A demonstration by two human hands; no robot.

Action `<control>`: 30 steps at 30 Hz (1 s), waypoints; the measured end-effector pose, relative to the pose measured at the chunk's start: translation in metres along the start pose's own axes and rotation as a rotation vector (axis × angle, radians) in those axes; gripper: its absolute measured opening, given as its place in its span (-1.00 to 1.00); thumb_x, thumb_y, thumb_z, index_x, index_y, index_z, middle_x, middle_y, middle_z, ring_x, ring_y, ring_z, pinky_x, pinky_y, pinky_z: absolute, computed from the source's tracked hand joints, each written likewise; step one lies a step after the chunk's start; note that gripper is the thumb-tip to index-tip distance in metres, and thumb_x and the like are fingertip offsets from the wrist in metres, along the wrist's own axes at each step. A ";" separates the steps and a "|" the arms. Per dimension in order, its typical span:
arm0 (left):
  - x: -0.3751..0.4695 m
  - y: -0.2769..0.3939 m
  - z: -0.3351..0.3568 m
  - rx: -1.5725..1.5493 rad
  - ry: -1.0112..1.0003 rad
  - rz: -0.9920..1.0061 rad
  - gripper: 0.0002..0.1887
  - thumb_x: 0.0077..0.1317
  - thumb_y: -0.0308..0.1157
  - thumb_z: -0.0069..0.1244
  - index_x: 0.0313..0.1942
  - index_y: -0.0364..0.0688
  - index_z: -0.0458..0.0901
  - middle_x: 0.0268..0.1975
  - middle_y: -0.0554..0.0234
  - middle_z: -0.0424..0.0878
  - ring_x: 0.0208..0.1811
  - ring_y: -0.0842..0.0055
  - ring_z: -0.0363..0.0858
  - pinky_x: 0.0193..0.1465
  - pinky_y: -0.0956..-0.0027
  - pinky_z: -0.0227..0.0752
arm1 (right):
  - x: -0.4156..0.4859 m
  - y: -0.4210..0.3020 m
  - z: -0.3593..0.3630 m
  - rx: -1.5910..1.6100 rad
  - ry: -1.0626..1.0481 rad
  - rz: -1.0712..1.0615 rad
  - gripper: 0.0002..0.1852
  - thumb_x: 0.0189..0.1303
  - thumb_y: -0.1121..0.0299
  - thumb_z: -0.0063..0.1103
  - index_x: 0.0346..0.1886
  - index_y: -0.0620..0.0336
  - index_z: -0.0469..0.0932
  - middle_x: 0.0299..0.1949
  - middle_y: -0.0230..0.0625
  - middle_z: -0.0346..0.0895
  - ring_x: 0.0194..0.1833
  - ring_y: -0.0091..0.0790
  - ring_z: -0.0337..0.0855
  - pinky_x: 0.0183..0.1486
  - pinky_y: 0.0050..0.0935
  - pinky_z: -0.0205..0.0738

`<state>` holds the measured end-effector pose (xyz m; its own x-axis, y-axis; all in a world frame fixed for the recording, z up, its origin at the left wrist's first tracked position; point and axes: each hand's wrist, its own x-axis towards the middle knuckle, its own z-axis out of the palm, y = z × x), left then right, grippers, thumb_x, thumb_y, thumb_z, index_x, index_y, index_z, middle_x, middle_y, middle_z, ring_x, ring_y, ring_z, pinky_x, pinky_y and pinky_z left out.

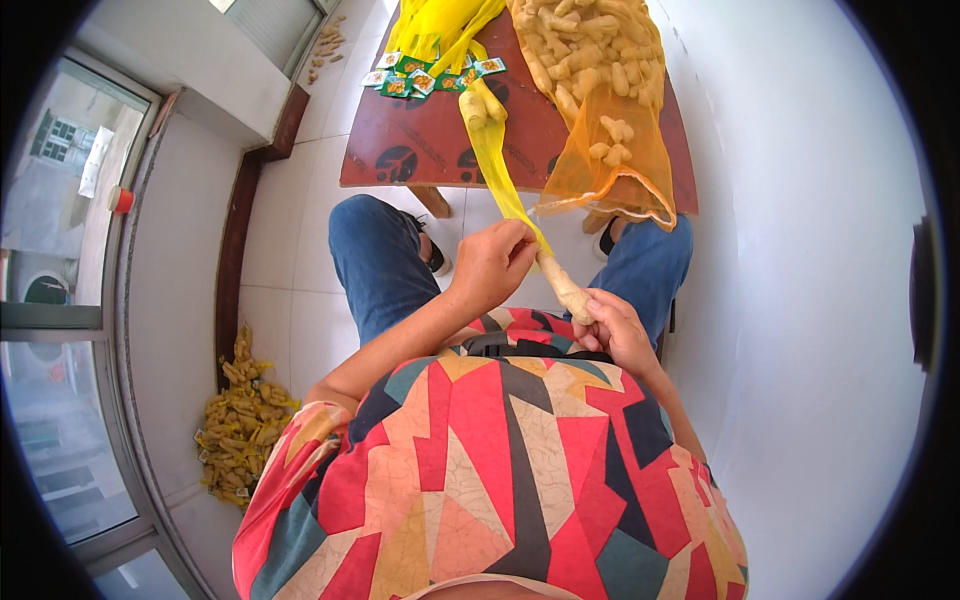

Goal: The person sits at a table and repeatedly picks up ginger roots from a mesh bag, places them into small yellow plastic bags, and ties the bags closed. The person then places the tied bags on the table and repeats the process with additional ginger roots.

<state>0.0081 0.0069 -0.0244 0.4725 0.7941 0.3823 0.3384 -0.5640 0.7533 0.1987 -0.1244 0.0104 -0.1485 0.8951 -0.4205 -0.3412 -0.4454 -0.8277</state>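
Observation:
My left hand point(495, 261) pinches the mouth of a yellow mesh net bag point(495, 169) above my lap. In my right hand point(619, 330) is a long piece of ginger root point(564, 289), gripped by its near end. Its far end sits inside the net's mouth, beside my left fingertips. The net stretches away from me onto the table, where its closed end holds ginger point(474, 109). An orange mesh sack point(600, 169) lies to the right with its mouth facing me. Two or so loose ginger pieces point(616, 129) lie inside near that mouth, and many more fill its far part.
The red-brown table point(427, 142) stands beyond my knees. Empty yellow nets point(442, 30) with printed tags point(412, 75) lie at its far left. Netted ginger point(244, 420) is heaped on the floor at left. More ginger point(326, 49) lies at the far wall. A white wall point(787, 262) runs along the right.

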 end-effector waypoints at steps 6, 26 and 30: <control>-0.001 0.010 -0.001 -0.038 -0.002 0.012 -0.92 0.21 -0.54 0.14 -0.33 -0.29 0.58 -0.44 0.11 0.60 -0.52 0.39 0.58 -0.45 0.40 0.41 | 0.008 -0.003 0.007 0.014 0.024 0.063 -0.61 0.45 0.24 -0.07 0.17 0.35 0.43 -0.31 -0.33 0.56 -0.43 -0.67 0.37 -0.34 -0.68 0.33; 0.006 0.030 -0.018 -0.169 -0.026 -0.032 -0.94 0.23 -0.59 0.15 -0.32 -0.33 0.60 -0.41 0.18 0.62 -0.42 0.51 0.63 -0.34 0.45 0.47 | 0.104 0.018 0.016 0.156 0.083 -0.314 -0.69 0.45 0.25 0.03 0.10 0.24 0.50 -0.22 -0.45 0.59 -0.28 -0.65 0.56 -0.18 -0.65 0.45; 0.004 0.025 -0.010 -0.237 -0.068 -0.052 -0.93 0.22 -0.58 0.16 -0.33 -0.33 0.61 -0.41 0.20 0.61 -0.43 0.55 0.59 -0.34 0.47 0.45 | 0.110 0.019 0.021 0.320 0.000 -0.257 -0.70 0.43 0.30 0.02 0.11 0.25 0.49 -0.17 -0.40 0.61 -0.16 -0.55 0.63 -0.06 -0.60 0.50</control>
<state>0.0100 -0.0015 0.0016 0.5155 0.7992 0.3091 0.1669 -0.4474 0.8786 0.1567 -0.0345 -0.0441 -0.0204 0.9765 -0.2147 -0.6391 -0.1779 -0.7483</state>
